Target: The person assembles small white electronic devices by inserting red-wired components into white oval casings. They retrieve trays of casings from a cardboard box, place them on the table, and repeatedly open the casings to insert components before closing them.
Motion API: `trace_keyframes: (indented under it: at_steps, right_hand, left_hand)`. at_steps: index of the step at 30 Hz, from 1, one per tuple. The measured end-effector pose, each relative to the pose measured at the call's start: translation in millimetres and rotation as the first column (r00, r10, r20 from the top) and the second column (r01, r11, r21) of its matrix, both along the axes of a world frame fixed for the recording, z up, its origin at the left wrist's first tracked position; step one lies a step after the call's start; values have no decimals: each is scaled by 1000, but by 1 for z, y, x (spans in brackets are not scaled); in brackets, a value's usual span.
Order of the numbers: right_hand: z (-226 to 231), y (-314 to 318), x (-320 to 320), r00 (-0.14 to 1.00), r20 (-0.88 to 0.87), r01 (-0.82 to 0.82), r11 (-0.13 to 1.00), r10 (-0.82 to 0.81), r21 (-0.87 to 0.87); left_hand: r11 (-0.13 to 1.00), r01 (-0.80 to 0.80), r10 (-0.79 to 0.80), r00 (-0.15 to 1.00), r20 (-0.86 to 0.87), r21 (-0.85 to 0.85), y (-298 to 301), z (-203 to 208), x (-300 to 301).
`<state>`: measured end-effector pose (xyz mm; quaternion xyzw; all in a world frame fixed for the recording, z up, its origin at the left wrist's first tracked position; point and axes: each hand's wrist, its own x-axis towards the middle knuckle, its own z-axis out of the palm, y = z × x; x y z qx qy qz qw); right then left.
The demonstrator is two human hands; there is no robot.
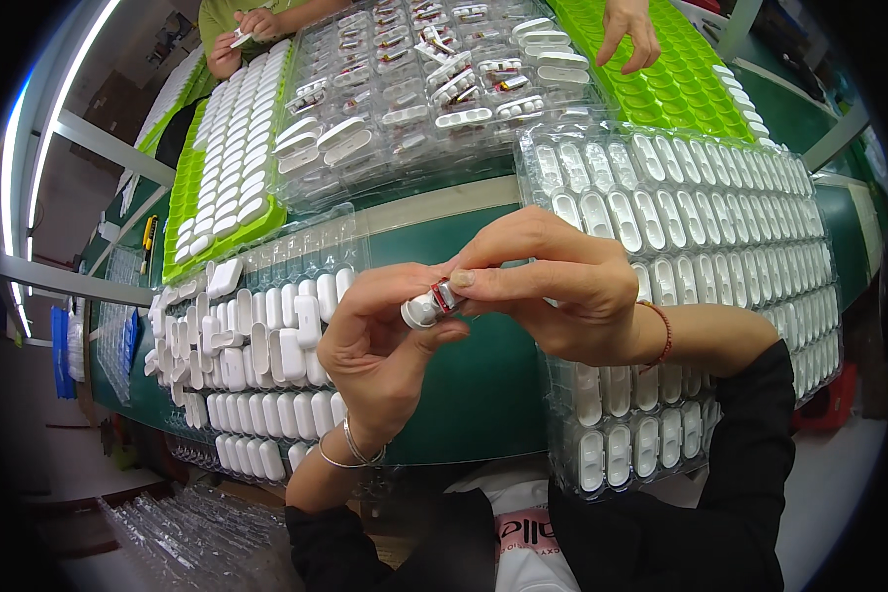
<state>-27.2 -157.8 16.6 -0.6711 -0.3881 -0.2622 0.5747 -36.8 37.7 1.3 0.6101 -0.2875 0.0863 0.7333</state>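
In front of me, above the green tabletop, my left hand is closed around a white plastic earbud-case insert. A small silver battery with red edging sits against that insert. My right hand pinches at the battery with thumb and forefinger, so both hands meet on the same assembly. Fingers hide part of it. To the left, a clear tray bears white case shells. Under and beside my right forearm lies another clear tray with rows of open white case pieces.
Farther off, a clear tray carries inserts with batteries. Green trays stand on either side of it. Another person's hand hangs over the right one; a second person's hands show at upper left. A yellow cutter lies left.
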Motion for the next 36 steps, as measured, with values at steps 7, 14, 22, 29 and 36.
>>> trace_keyframes:
  at_steps: [7,14,22,29,36]
  right_hand:
    - [0,3,-3,1000,-5,18,999,-17,39]
    - [1,6,-4,1000,8,-23,998,22,62]
    - [-11,5,-1,993,-84,-71,994,78,87]
    - [-3,-10,8,947,314,146,960,-66,-238]
    - [1,0,12,983,176,85,984,-56,-157]
  left_hand:
    - [999,-28,26,995,92,17,-3,0,-2]
    - [999,-35,37,993,108,-20,-5,4,-10]
    - [999,34,-33,996,79,-11,0,1,-2]
    - [994,98,-83,956,-282,41,1,27,-7]
    - [992,36,-25,995,-97,118,8,20,-2]
